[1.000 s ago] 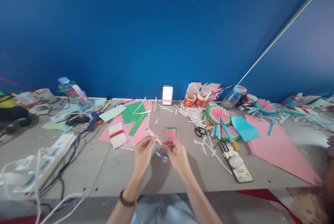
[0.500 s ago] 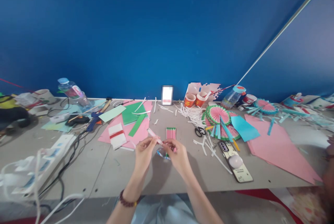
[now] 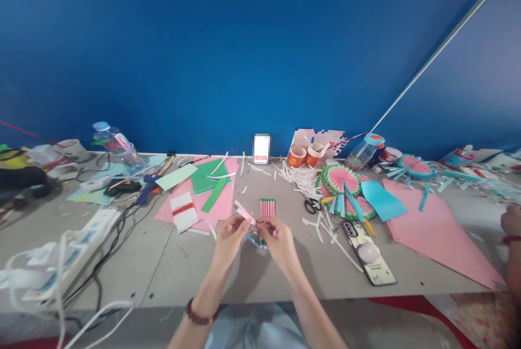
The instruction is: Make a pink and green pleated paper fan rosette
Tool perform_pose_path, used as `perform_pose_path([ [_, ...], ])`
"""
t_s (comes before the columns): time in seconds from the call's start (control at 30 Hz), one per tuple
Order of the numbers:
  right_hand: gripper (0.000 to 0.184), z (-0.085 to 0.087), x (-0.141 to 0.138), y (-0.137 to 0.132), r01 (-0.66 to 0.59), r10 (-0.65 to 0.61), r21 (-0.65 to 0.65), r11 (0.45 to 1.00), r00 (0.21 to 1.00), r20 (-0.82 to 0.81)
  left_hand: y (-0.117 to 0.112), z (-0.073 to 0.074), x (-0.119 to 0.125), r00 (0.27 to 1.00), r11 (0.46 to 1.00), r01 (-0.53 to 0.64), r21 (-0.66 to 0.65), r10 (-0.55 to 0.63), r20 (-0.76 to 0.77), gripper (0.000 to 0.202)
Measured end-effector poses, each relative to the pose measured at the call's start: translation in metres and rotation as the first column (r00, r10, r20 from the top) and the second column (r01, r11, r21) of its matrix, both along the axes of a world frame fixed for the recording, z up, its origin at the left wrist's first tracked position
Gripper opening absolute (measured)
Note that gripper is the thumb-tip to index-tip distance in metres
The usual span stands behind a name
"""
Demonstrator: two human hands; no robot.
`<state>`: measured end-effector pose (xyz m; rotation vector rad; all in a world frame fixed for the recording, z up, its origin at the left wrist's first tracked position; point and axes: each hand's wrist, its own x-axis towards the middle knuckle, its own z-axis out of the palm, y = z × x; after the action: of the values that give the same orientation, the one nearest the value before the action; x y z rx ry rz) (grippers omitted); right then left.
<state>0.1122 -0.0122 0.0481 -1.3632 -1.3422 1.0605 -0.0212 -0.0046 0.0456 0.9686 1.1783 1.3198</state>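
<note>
A narrow pink folded paper strip (image 3: 243,211) with a white edge slants up and left between my hands. My left hand (image 3: 233,238) pinches it along its lower part. At its near end, the fingers of my right hand (image 3: 277,236) are closed on it too. Behind and partly under my right hand lies a pleated pink paper piece (image 3: 267,207) with green ends; its middle is covered. A ring-shaped blue-and-white item (image 3: 253,240) rests on the table between my hands, partly hidden.
Left lie pink sheets (image 3: 164,211), green paper (image 3: 209,175) and a power strip (image 3: 81,254). Right are scissors (image 3: 312,205), paper scraps (image 3: 299,178), a watermelon-patterned paper fan (image 3: 341,179), a phone (image 3: 376,270) and paper cups (image 3: 297,157). Another person's hand (image 3: 512,220) shows at the right edge.
The strip has tilted slightly, showing more of its white edge, and both hands have shifted a little right. The other person's hand has come further into view at the right.
</note>
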Motion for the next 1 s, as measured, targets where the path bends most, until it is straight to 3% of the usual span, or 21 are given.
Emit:
perform_pose_path([
  [0.13, 0.016, -0.004, 0.000, 0.000, 0.004, -0.005, 0.030, 1.000, 1.000, 0.023, -0.004, -0.005, 0.002, 0.996, 0.997, 0.063, 0.034, -0.061, -0.070, 0.041],
  [0.33, 0.022, -0.001, -0.003, -0.002, 0.016, -0.016, 0.009, 1.000, 1.000, 0.022, -0.005, -0.002, 0.000, 0.974, 0.995, -0.053, 0.084, 0.070, -0.216, 0.026],
  [0.57, 0.015, -0.002, -0.002, -0.004, -0.009, 0.005, 0.065, 0.998, 0.998, 0.068, 0.000, -0.001, -0.010, 0.966, 0.989, -0.133, 0.070, 0.145, -0.213, 0.029],
  [1.0, 0.022, -0.011, 0.000, -0.001, 0.022, -0.022, 0.006, 1.000, 1.000, -0.006, 0.006, 0.015, -0.011, 0.971, 0.983, -0.180, 0.030, 0.183, -0.155, 0.030],
])
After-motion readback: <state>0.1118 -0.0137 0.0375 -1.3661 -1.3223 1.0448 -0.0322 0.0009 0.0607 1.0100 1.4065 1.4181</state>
